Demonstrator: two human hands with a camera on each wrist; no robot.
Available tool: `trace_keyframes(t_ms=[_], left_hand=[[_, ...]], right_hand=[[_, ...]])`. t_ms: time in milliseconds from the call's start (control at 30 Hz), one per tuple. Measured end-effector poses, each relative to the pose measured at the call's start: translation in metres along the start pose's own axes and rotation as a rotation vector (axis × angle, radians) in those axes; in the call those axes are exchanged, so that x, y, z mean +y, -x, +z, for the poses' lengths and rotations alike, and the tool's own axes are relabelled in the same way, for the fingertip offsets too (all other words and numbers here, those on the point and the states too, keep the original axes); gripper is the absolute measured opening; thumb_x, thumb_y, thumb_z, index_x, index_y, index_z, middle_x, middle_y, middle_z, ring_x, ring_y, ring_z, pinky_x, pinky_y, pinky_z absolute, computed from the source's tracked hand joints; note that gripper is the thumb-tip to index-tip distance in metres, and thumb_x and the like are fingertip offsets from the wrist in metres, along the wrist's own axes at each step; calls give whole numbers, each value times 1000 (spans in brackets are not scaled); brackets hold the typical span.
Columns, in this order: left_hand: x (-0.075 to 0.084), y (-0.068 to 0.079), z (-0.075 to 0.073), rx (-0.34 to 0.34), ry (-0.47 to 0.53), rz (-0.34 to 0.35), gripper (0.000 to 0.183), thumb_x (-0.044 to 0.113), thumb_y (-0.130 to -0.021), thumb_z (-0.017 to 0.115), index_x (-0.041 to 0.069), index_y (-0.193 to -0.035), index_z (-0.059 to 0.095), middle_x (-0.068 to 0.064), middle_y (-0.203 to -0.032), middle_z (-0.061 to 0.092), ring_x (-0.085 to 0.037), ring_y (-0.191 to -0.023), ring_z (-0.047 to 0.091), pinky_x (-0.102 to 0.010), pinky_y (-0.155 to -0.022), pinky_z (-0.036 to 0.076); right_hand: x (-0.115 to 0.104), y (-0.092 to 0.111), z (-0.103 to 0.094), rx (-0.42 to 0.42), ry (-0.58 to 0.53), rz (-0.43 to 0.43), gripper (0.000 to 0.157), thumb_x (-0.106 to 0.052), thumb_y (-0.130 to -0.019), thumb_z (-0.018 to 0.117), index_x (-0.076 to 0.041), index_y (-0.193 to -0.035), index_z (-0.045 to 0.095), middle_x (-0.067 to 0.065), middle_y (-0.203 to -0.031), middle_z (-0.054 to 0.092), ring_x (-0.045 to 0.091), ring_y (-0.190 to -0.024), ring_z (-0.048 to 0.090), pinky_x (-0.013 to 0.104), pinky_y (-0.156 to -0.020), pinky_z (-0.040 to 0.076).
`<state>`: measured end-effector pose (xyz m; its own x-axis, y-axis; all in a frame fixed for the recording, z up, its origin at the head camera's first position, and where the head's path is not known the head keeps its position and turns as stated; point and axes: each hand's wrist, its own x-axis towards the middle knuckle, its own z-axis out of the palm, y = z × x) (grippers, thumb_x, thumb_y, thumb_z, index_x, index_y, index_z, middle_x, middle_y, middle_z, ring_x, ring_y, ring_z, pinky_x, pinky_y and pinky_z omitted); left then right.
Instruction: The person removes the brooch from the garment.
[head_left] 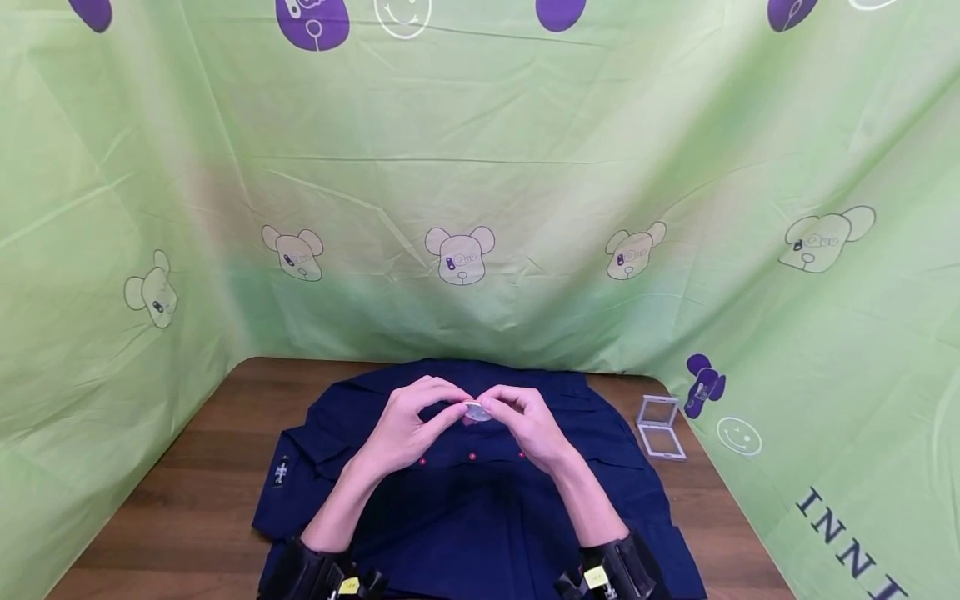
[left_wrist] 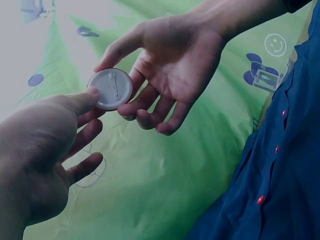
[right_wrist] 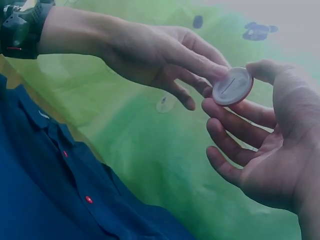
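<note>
The left hand point(head_left: 411, 423) and right hand point(head_left: 534, 427), equally near, pinch the badge point(head_left: 478, 412) between them above the shirt point(head_left: 450, 517), pin point(left_wrist: 115, 85) showing.

Clocking everything off the round badge point(head_left: 477, 412): left hand point(head_left: 408, 421) plus forearm point(head_left: 341, 508) block me at 8, right hand point(head_left: 528, 423) plus its forearm at 4. Best lane I've got is 6 o'clock, between the arms and over the navy shirt point(head_left: 465, 517). Bare wooden table point(head_left: 187, 450) at 9, so room there too. At 3 the open case point(head_left: 658, 427) is in the way, and the green curtain point(head_left: 465, 321) walls off 12.
</note>
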<state>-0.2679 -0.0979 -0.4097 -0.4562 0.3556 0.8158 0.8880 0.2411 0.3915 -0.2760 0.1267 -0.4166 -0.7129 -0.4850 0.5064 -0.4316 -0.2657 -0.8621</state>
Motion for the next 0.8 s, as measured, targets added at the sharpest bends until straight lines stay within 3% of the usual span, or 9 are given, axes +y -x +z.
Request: trace_keyframes(t_ms=[233,367,467,567,633,800], left_hand=[[3,-1,0,31,31,9,10,9,-92,78,12,-101,81,5,-97,77,-9,-93,67,-32,-77,56],[4,-1,0,57,59,-6,10,9,-91,78,11,-101,82,4,-96,77,-10,-91,68,-28,-78,55],[5,-2,1,86,72,-28,9,10,-91,78,11,-100,82,3,-95,77,-11,-90,68,-29,-77,55],[7,-1,3,141,66,-68,8,11,-91,79,12,-98,82,3,-94,77,-11,-87,68,-28,-75,54],[10,-2,5,190,53,-107,7,11,-90,80,12,-97,82,3,-92,77,-10,-83,67,-25,-73,52],[27,-6,9,288,59,-219,6,4,-88,79,6,-94,80,-2,-83,75,-12,-73,62,-23,-65,49]], right_hand=[[-4,0,1,-19,52,4,27,-4,-105,54,21,-105,65,31,-94,73,42,-93,68,32,-90,56],[-8,1,0,-2,133,13,27,-8,-106,54,14,-106,70,29,-94,74,39,-95,69,36,-90,56],[-11,2,0,50,232,18,26,-9,-106,54,9,-106,73,23,-95,75,29,-95,69,41,-90,55],[-15,3,1,117,285,7,25,-8,-106,55,8,-107,73,23,-96,73,23,-93,69,42,-89,55],[-17,4,1,150,292,-21,23,-5,-105,56,10,-109,72,26,-97,72,21,-92,69,35,-88,56],[-19,5,3,153,256,-98,22,4,-98,63,14,-116,68,32,-101,70,23,-92,70,25,-82,57]])
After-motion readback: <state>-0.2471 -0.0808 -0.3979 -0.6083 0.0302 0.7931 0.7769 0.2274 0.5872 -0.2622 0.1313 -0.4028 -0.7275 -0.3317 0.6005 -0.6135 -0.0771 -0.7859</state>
